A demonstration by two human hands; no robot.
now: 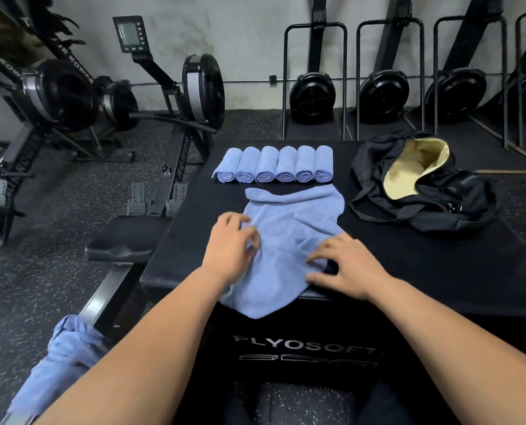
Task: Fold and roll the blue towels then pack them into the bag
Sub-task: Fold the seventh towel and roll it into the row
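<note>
Towels (65, 348) lie in a heap on your far left, not folded yet. Six rolls (274, 165) sit in a row on the surface (439, 271). Your left hand (232, 243) curls on the flat towel (289, 246); blur hides any pinch. Your right hand (344, 265) presses it, fingers spread. The bag (421, 182) lies open on the right, and no towel shows inside.

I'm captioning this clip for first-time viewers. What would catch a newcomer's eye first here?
Six rolled blue towels stand out first, lined up side by side at the far side of the black box. Nearer, the left hand and right hand are on a loose blue towel spread over the box's front edge. To the right lies the open black bag, pale lining showing.
</note>
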